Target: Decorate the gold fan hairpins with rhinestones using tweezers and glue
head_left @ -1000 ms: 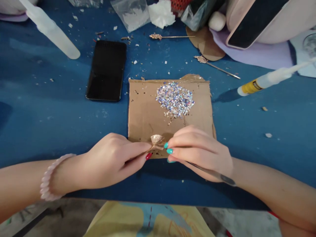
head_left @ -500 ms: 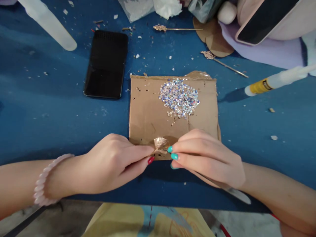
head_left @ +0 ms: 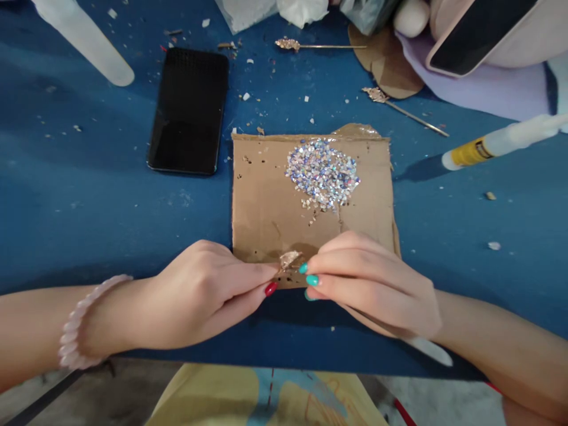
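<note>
Over the lower edge of a cardboard sheet, my left hand pinches a small gold fan-shaped ornament between thumb and forefinger. From the other side my right hand is closed, its fingertips pressed together beside the ornament. A slim tool with a pale rounded end sticks out beneath that hand; its kind is hidden by the fingers. A thin dark tip seems to reach the ornament. A pile of small shiny blue, white and pink chips lies on the cardboard above both hands.
A black phone lies left of the cardboard. Two gold-headed sticks, one a straight pin, rest at the back. A white tube with a yellow band is at right. Plastic bags and a lilac cloth line the far side.
The gold ornament has tilted, so its fan face now shows narrower. Both hands keep their grip in nearly the same place. The view has shifted slightly.
</note>
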`<action>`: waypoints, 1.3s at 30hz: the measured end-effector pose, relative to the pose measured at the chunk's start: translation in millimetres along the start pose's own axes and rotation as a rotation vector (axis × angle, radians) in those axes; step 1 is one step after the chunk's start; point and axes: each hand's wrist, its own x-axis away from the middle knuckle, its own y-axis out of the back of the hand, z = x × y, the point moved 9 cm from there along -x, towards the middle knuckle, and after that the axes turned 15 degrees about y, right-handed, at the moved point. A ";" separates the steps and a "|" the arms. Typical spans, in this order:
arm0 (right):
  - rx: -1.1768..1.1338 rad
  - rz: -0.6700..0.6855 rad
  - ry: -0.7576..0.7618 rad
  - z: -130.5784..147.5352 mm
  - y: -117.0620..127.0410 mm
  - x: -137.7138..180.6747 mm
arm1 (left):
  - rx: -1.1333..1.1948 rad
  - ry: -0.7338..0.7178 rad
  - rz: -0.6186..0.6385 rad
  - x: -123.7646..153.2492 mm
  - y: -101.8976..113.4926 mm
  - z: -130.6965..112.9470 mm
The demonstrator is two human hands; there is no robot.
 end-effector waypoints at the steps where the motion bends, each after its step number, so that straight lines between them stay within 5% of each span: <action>1: -0.004 0.000 0.000 0.2 0.2 -0.2 | 0.004 0.000 0.006 0.5 -0.3 -0.1; 39: -0.008 -0.069 -0.026 -2.5 -2.9 8.3 | 0.067 0.052 0.071 -2.1 -1.7 5.5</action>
